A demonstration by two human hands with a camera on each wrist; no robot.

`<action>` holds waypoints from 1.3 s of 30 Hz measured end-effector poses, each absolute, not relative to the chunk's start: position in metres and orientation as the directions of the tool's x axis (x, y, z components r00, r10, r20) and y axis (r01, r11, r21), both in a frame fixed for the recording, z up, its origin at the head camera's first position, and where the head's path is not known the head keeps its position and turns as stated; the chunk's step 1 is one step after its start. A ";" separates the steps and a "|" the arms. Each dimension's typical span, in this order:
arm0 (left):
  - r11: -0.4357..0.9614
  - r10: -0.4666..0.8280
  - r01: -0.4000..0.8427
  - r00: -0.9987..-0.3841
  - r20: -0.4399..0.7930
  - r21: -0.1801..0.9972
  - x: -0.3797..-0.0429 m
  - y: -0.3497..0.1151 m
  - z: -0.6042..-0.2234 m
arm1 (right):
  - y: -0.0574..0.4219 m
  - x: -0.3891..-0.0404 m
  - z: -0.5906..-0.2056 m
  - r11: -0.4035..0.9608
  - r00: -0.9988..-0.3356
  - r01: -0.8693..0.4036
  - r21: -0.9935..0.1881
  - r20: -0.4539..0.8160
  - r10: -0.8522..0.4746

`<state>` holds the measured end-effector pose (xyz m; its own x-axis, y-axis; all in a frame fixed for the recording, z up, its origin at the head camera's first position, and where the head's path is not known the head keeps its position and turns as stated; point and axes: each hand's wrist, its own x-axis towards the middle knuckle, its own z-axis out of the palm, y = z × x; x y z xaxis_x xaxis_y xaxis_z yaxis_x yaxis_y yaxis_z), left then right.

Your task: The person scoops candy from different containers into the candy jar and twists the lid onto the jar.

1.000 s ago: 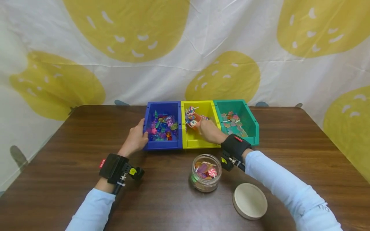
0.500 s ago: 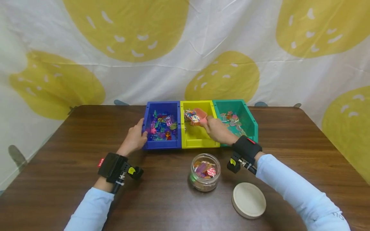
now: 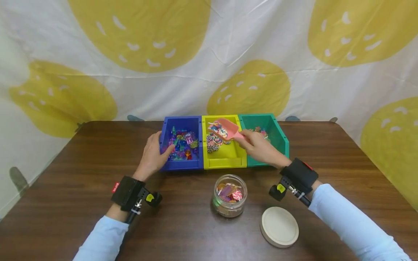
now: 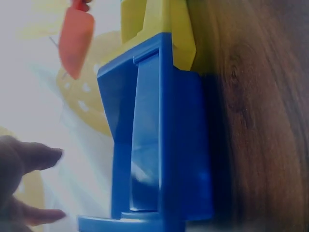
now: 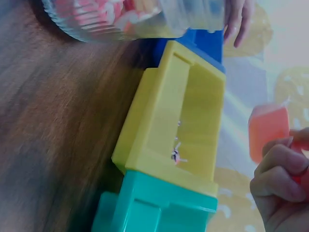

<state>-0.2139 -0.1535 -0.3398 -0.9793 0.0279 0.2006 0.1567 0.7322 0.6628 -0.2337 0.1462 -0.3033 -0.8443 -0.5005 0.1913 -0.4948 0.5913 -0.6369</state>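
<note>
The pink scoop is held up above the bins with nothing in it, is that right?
Not quite: the pink scoop isn't empty. The head view shows little swirled lollipops in it. It is indeed held up above the bins.

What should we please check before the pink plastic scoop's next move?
1. Right hand grips the pink plastic scoop: ok.
2. Small swirled multicoloured lollipops sit in the scoop: ok.
3. Scoop held over the round clear glass jar: not ok; it is above the yellow plastic bin.
4. Jar uncovered, with the round cream lid lying on the brown wooden table: ok.
5. Room in the jar for all the scoop's lollipops: cannot tell.
</note>
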 end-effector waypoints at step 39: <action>0.398 0.780 0.487 -0.626 -0.006 0.777 -0.171 -0.074 -0.349 | 0.224 -0.159 -0.304 0.462 -0.636 -0.679 -0.571 0.144 -0.758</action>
